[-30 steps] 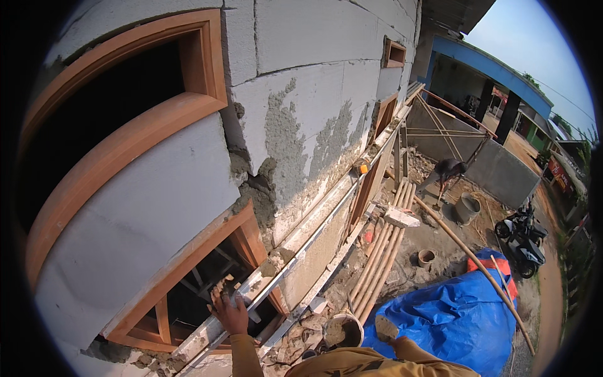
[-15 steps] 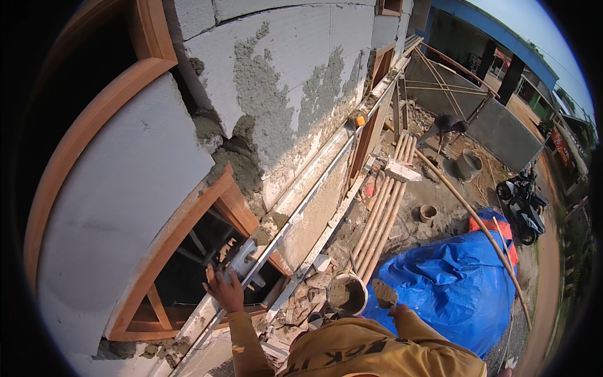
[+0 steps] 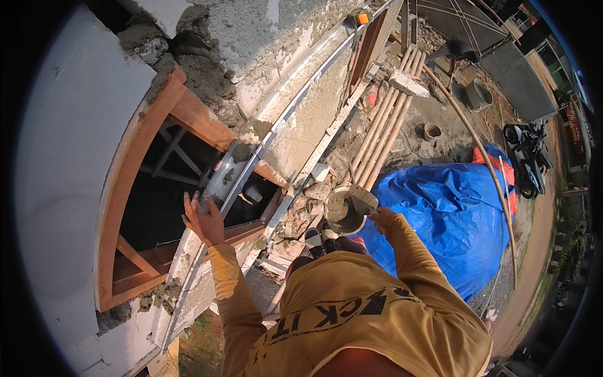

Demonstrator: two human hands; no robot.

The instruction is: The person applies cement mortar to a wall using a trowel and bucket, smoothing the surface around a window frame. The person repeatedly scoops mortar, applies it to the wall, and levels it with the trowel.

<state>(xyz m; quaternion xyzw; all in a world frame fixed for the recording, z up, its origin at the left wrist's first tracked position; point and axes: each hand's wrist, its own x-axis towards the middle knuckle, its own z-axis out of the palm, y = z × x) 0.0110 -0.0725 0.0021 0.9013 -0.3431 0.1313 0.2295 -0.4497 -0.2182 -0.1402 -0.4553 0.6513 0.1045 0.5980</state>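
My right hand (image 3: 382, 218) is closed round the handle of a trowel (image 3: 362, 200). The blade hangs over the rim of a bucket (image 3: 360, 230) that contains grey wet mortar (image 3: 341, 212). To the left, my left hand (image 3: 205, 220) lies with fingers apart on a pale ledge (image 3: 224, 178) crossing a wooden window frame (image 3: 134, 173). Along the ledge's outer side runs a long metal straightedge (image 3: 281, 122). Rough mortar (image 3: 200, 72) fills the wall gap above the frame.
Several bamboo poles (image 3: 391, 119) lie beyond the bucket, a white block (image 3: 408, 83) across them. A blue tarp (image 3: 440, 213) covers a heap at right, with a long pole (image 3: 468, 110) leaning over it. An orange tape measure (image 3: 362, 19) sits farther along the ledge. Another person (image 3: 460, 51) bends down far off.
My right hand has brought the trowel left and away from me, from beside the bucket to over its rim. My left hand stays on the ledge. The view has tilted downward.
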